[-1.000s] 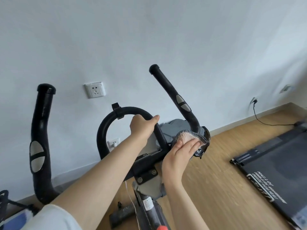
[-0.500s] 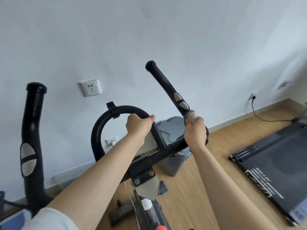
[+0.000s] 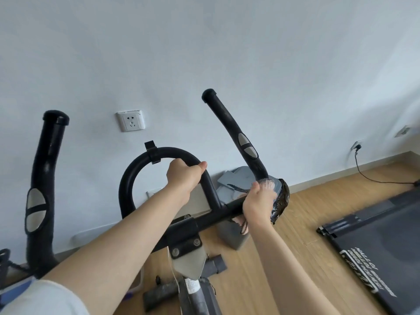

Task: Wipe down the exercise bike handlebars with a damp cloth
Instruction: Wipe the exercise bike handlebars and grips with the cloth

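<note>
The exercise bike's black handlebars fill the middle of the head view. My left hand (image 3: 185, 175) is wrapped around the right side of the centre loop (image 3: 136, 169). My right hand (image 3: 258, 204) presses a dark, pink-lined cloth (image 3: 280, 201) around the bend at the base of the right handlebar (image 3: 229, 123), where it meets the crossbar. The cloth hangs out to the right of my fingers. The left handlebar (image 3: 43, 178) stands untouched at the far left.
A white wall with a socket (image 3: 131, 120) is just behind the bike. A grey bin (image 3: 236, 185) stands on the wood floor behind the crossbar. A black treadmill (image 3: 381, 246) lies at the right, with a plugged-in cable (image 3: 363, 171) along the wall.
My right hand closed the cloth around the right handlebar, slid up toward the grey sensor pad, and has now come back down to the bend. The left hand stayed on the loop.
</note>
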